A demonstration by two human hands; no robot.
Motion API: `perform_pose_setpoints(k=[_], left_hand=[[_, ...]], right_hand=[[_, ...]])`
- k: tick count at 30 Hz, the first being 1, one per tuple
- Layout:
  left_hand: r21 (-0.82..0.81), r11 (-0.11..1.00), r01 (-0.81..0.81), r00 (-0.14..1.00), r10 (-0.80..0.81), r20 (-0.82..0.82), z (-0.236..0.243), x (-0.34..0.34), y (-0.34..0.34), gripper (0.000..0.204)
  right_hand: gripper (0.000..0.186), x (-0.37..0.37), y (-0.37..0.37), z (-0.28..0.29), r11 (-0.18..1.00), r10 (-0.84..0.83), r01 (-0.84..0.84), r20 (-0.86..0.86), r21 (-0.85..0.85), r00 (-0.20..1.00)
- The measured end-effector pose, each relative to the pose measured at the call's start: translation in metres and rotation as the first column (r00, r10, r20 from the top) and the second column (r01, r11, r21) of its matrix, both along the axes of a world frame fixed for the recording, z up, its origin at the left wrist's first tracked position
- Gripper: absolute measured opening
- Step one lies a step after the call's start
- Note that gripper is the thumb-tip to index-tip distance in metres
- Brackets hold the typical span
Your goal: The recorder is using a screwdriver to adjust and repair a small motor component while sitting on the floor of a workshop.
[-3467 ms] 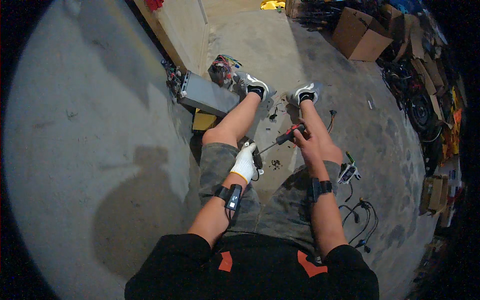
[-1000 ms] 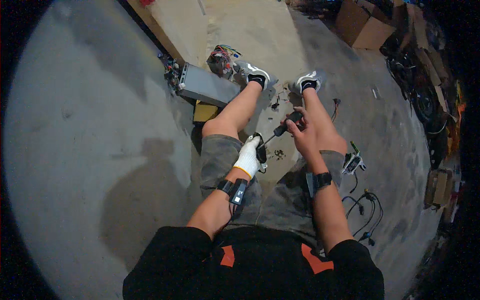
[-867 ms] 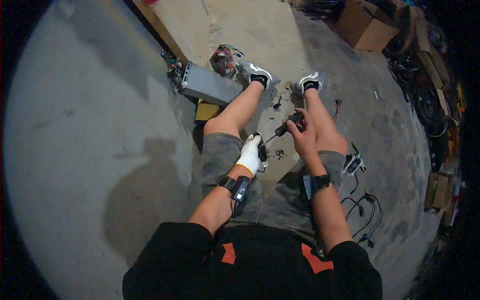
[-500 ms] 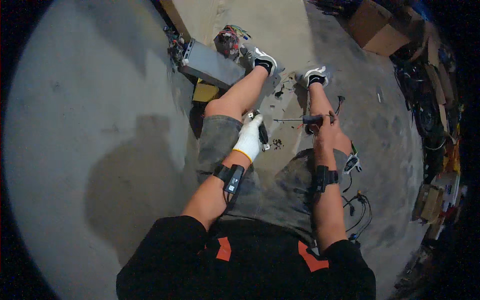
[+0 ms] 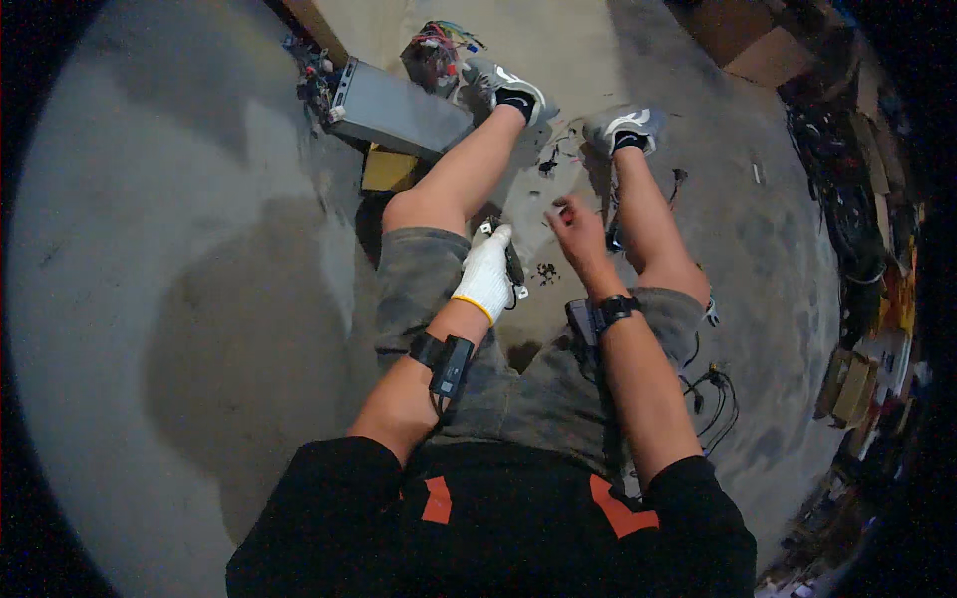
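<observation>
My left hand (image 5: 484, 274), in a white knit glove with a yellow cuff, is closed on a dark, narrow part with small metal tabs (image 5: 513, 264). It holds this between my legs, by the left knee. My bare right hand (image 5: 580, 234) hovers to the right of it over the floor, fingers curled in and slightly blurred. A small red bit (image 5: 565, 212) shows at the fingertips; its kind cannot be made out. On the floor below lie several tiny dark pieces (image 5: 545, 272). The screwdriver is not clearly visible now.
Beyond my left knee stand a grey metal case (image 5: 404, 108) and a yellow box (image 5: 389, 170). A wire bundle (image 5: 436, 52) lies by my left shoe. Black cables (image 5: 720, 399) lie right of my right thigh. Cardboard boxes (image 5: 770, 57) and heaped scrap line the right side.
My right hand has moved left and slightly up, toward the left hand. The screwdriver it held no longer shows clearly. My left hand still holds the dark part as the view shifts a little.
</observation>
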State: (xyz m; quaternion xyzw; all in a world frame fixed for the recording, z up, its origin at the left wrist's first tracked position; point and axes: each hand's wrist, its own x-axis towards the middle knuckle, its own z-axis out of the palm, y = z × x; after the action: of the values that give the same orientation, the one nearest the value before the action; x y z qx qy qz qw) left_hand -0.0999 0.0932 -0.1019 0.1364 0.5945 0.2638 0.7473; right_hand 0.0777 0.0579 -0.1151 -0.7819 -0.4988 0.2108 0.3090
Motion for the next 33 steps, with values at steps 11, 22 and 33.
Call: perform_pose_setpoints(k=[11, 22, 33], left_hand=[[-0.138, 0.971, -0.196, 0.976, 0.206, 0.065, 0.022, 0.008, 0.003, 0.017], [-0.186, 0.958, -0.219, 0.946, 0.255, 0.2, 0.037, 0.01, 0.01, 0.022], [-0.188, 0.954, -0.233, 0.861, 0.292, 0.416, 0.042, 0.008, 0.003, 0.029]], right_hand=[[0.044, -0.017, -0.045, -0.153, 0.697, 0.416, -0.258, 0.084, -0.669, 0.905], [0.029, -0.029, -0.039, -0.168, 0.635, 0.354, -0.217, 0.029, -0.741, 0.935], [0.025, -0.014, -0.033, -0.159, 0.942, 0.14, -0.166, -0.106, -0.293, 0.984]])
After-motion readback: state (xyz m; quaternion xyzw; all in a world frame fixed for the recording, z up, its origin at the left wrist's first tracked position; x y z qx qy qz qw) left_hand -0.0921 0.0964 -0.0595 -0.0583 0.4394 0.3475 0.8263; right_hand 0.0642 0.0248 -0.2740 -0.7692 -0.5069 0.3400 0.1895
